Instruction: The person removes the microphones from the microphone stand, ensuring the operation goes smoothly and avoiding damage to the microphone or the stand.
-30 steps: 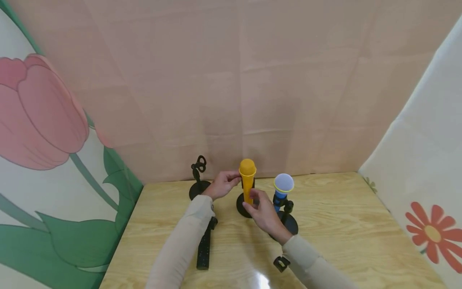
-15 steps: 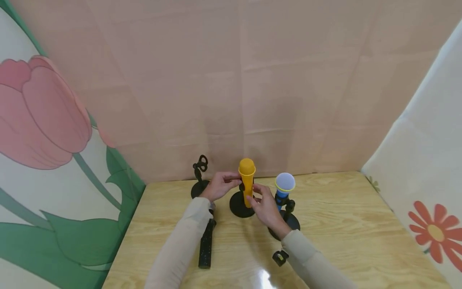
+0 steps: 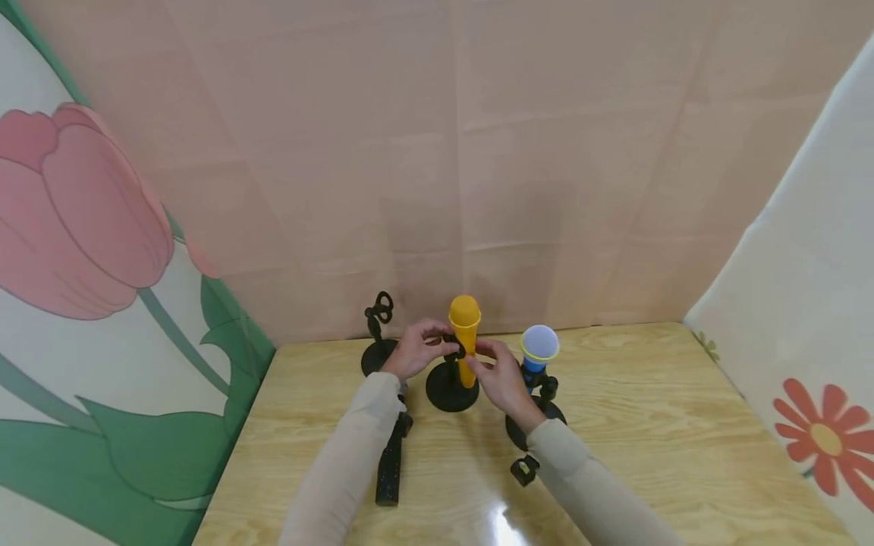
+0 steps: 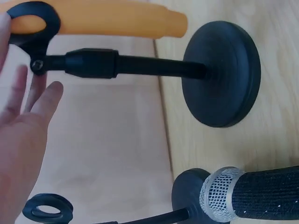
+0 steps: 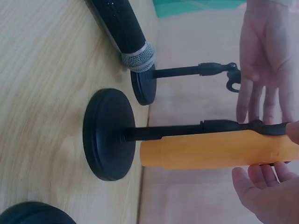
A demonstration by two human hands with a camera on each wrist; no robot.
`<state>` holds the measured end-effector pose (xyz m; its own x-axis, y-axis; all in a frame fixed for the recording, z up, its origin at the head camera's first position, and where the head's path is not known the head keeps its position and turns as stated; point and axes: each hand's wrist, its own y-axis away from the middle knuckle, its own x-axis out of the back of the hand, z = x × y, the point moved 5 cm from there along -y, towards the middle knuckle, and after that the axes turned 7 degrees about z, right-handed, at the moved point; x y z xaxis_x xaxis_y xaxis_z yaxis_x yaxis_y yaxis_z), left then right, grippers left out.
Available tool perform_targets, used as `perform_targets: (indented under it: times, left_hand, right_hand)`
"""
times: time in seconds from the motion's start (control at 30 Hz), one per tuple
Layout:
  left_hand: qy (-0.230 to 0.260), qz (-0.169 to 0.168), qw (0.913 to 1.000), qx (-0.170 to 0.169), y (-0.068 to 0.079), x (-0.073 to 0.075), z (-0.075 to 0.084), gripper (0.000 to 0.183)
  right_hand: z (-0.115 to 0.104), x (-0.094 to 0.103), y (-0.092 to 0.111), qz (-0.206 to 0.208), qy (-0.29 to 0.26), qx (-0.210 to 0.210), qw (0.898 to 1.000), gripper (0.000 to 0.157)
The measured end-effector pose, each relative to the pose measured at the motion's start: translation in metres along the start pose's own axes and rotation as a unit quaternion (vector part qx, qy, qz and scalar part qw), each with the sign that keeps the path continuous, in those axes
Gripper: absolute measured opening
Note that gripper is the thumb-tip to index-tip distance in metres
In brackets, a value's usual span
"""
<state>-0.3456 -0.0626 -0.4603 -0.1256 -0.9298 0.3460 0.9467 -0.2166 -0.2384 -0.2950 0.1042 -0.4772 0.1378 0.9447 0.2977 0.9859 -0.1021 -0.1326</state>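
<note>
A yellow microphone (image 3: 465, 322) stands upright in the ring clip (image 4: 53, 21) of a black desk microphone stand (image 4: 149, 66). The stand's round base (image 3: 451, 388) is on the table. My left hand (image 3: 416, 352) pinches the clip joint from the left, thumb in front. My right hand (image 3: 502, 379) holds the microphone's handle from the right, thumb near the clip; in the right wrist view its fingers (image 5: 268, 175) lie along the yellow handle. The handle's lower end hangs beside the stand's pole, above the base.
A black microphone (image 3: 389, 462) with a silver mesh head lies left of centre. Behind it is a bare stand (image 3: 379, 334). At right, a blue microphone with a white head (image 3: 539, 343) sits in another stand. A small black clip-like piece (image 3: 524, 470) lies by the right sleeve.
The stand base has shifted left, and its clip now shows left of the yellow microphone. My right hand has moved higher on the handle; my left fingers have moved onto the clip.
</note>
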Motion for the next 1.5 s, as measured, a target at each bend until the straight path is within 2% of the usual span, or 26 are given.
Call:
perform_targets:
  times: [0.17,0.3,0.53,0.87,1.13,1.5]
  left_hand:
    - [-0.014,0.017,0.9995,0.021,0.002,0.0,-0.006,0.039]
    - [-0.015,0.014,0.9994,0.029,0.003,0.001,-0.01,0.031]
    - [-0.017,0.019,0.9986,0.045,0.005,0.003,-0.014,0.023]
    - [-0.03,0.026,0.9991,0.017,0.008,0.003,-0.013,0.019]
    - [-0.025,0.034,0.9989,0.022,0.008,0.004,-0.015,0.016]
    - [-0.039,0.032,0.9983,0.03,0.008,0.004,-0.016,0.016]
  right_hand:
    - [-0.003,-0.004,-0.005,0.003,0.002,0.014,1.0,0.042]
    - [-0.006,-0.004,-0.008,0.002,0.005,0.039,0.999,0.04]
    - [-0.008,0.0,-0.014,0.002,0.005,0.045,0.999,0.039]
    - [-0.018,0.004,-0.019,-0.001,-0.007,0.04,0.999,0.042]
    - [-0.028,0.007,-0.024,-0.02,-0.039,0.054,0.998,0.043]
    - [-0.03,0.005,-0.029,-0.007,-0.046,0.048,0.998,0.043]
